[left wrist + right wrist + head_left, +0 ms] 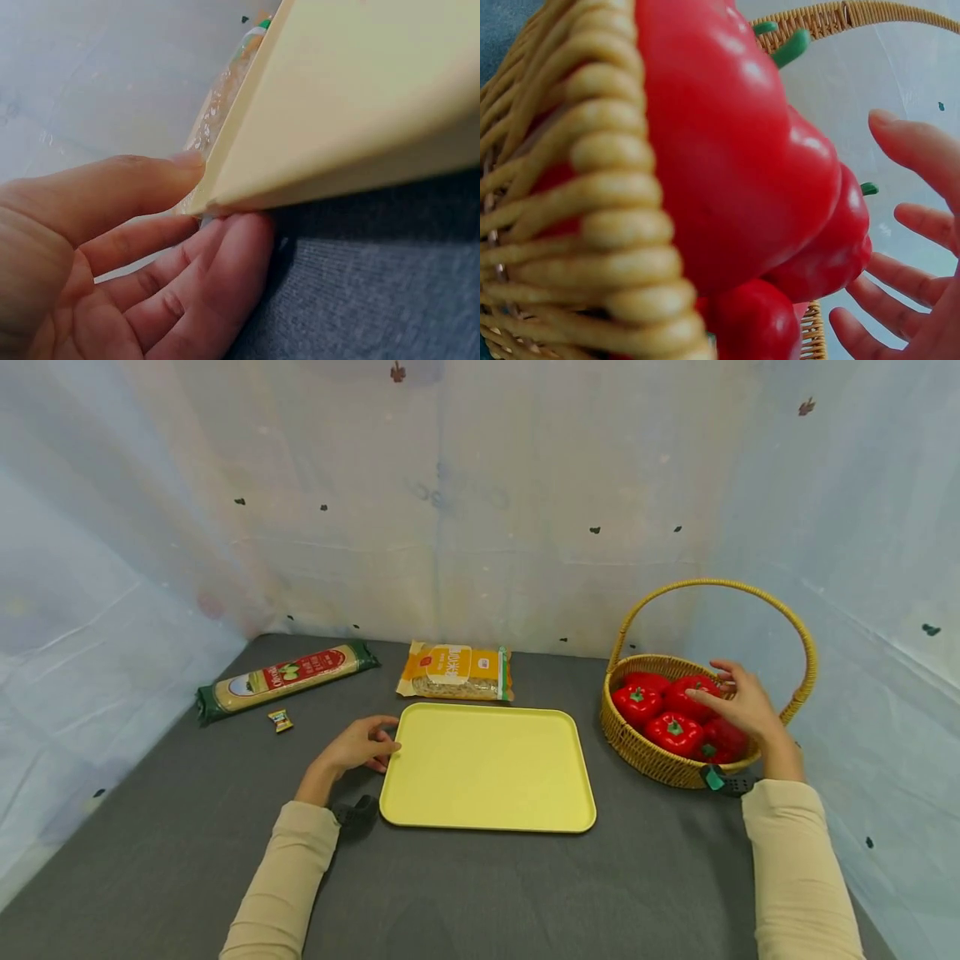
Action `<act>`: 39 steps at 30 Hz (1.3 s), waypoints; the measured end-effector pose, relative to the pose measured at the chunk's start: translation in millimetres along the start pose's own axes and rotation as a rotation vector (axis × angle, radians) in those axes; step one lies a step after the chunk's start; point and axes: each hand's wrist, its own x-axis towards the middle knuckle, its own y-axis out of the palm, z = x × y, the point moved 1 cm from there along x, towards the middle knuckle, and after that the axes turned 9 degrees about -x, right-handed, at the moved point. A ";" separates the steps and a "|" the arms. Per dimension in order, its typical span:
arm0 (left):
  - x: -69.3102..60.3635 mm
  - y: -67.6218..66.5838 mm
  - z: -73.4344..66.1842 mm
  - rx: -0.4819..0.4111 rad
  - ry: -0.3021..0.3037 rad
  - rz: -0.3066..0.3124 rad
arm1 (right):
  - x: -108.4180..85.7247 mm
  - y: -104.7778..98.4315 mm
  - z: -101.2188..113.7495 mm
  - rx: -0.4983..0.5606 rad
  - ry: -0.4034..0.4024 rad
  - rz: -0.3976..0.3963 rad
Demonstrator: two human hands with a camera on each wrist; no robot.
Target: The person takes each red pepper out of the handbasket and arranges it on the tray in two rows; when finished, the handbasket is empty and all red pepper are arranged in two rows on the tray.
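At the left edge of a yellow rectangular tray (487, 768), my left hand (357, 747) pinches the rim. Its thumb (161, 180) lies against the rim while the fingers pass underneath, as the left wrist view shows. My right hand (738, 702) hovers over a wicker basket (648, 764) with a tall arched handle. Several red bell peppers (675, 733) with green stems fill that basket. In the right wrist view, the fingers (907, 281) are spread beside the peppers (735, 157) and hold nothing; whether a fingertip touches one I cannot tell.
Behind the tray lies an orange-and-clear bag of grain (457, 672). A long red-and-green packet (288, 679), seemingly pasta, lies at the back left, with a small yellow wrapped sweet (281, 721) near it. Pale sheeting (510, 527) hangs around the dark tabletop (480, 893).
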 end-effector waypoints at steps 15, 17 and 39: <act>1.6 -1.0 2.8 -0.020 0.015 0.032 | -4.5 3.2 -5.9 0.022 0.052 0.114; 2.2 -0.7 4.1 -0.017 0.021 0.033 | -4.0 3.7 -6.5 0.025 0.063 0.131; 4.4 2.3 8.2 -0.015 0.007 -0.004 | -4.7 6.1 -10.5 0.009 0.146 0.206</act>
